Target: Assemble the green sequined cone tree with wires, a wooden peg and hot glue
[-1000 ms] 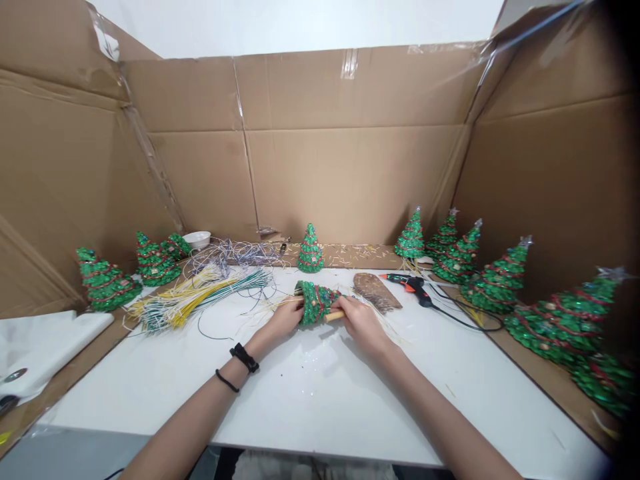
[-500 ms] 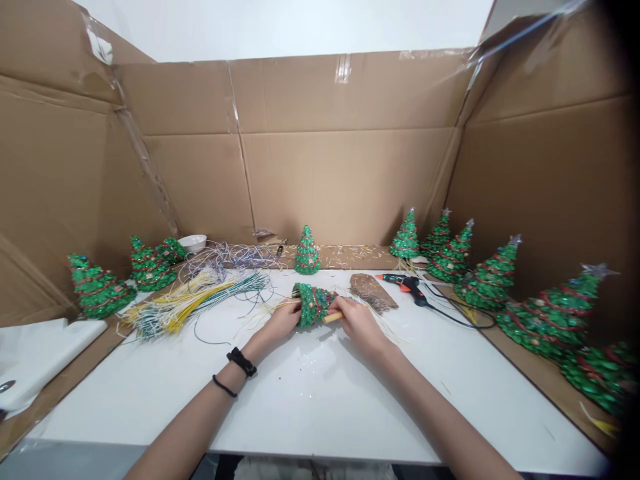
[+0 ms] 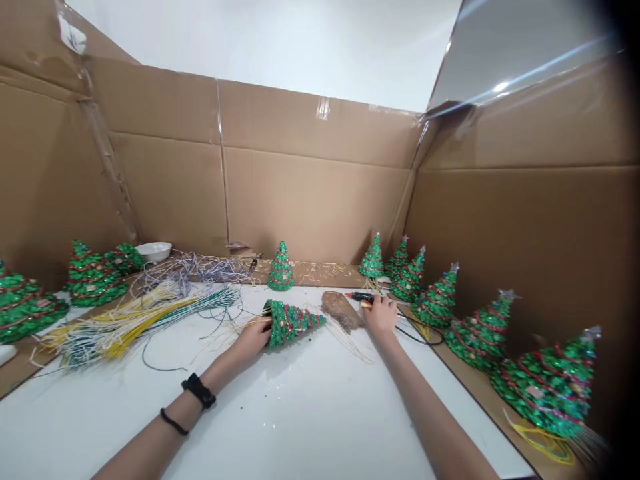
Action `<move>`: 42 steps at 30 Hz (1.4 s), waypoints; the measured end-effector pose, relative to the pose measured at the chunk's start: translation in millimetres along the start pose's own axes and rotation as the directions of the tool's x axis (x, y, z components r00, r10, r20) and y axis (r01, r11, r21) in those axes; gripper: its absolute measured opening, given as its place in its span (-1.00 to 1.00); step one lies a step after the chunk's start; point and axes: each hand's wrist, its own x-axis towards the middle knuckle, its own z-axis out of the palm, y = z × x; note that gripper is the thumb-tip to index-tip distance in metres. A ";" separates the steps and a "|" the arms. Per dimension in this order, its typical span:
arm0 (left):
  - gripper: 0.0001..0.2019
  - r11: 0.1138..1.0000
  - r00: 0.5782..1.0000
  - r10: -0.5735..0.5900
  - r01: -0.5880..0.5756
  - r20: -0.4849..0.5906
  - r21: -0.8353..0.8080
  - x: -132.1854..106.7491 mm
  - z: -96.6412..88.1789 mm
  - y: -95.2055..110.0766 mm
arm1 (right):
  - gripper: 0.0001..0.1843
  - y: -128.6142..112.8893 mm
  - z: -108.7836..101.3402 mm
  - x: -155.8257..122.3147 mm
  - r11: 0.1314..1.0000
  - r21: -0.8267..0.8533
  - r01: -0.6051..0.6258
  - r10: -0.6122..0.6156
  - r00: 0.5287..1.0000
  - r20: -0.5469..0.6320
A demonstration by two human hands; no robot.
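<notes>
A small green sequinned Christmas tree (image 3: 293,322) lies on its side on the white table (image 3: 280,413), tip pointing right. My left hand (image 3: 253,339) is closed around its wide base end. My right hand (image 3: 381,313) has reached out to the right and is closed over the handle of the glue gun (image 3: 361,297), whose orange nozzle and dark body stick out to the left of my fingers. A brown bark-like piece (image 3: 342,311) lies between the tree and the glue gun.
Finished green trees stand along the right cardboard wall (image 3: 500,337), at the back (image 3: 280,267) and at the left (image 3: 90,279). A bundle of yellow, green and white wires (image 3: 130,320) lies at the left, with a white bowl (image 3: 154,251) behind. The glue gun's black cord (image 3: 420,333) runs right.
My right hand let go of the tree's wooden stick end and moved right onto the glue gun. My left hand still holds the tree. The view swung to the right and upward.
</notes>
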 end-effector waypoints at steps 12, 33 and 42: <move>-0.74 1.000 1.000 0.009 -0.009 -0.013 0.030 0.7 0.9 -10.3 | -0.41 7.7 25.7 7.6 0.981 -0.012 -0.193 0.193 0.981 -0.036; -0.73 0.996 0.991 0.083 -0.087 -0.106 -0.030 -0.2 6.3 -10.9 | -0.58 -53.5 -22.8 -22.9 0.612 0.548 0.570 -0.482 0.819 -0.313; -0.71 0.998 0.994 0.026 -0.032 -0.108 -0.057 1.1 6.8 -14.8 | -0.61 -57.2 -15.6 -33.0 0.592 0.496 0.635 -0.626 0.750 -0.212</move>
